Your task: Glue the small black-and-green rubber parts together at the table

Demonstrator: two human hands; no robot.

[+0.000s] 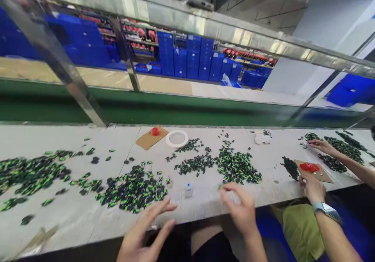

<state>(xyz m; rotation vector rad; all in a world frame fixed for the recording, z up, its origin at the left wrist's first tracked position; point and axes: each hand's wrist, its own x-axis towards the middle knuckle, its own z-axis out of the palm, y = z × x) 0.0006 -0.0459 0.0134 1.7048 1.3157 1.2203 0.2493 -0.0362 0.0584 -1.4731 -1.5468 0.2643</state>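
Note:
My left hand (149, 230) is over the table's front edge, fingers and thumb apart, holding nothing. To its upper left lies a pile of black and green pieces (134, 189). My right hand (238, 205) is at the front edge, thumb and fingertips curled close together; a small greenish thing shows at the fingertips, too blurred to name. Between the hands and a little behind them stands a small clear bottle with a blue tip (188, 191). Another pile of black and green pieces (237, 164) lies behind my right hand, with small dark pieces (196, 163) to its left.
A large pile (32, 172) spreads at the far left. Behind are a cardboard piece (145, 141) with a red lid and a white tape roll (177, 138). At right, a co-worker's hands (313, 189) work beside cardboard with red material (309, 167). Metal posts rise behind.

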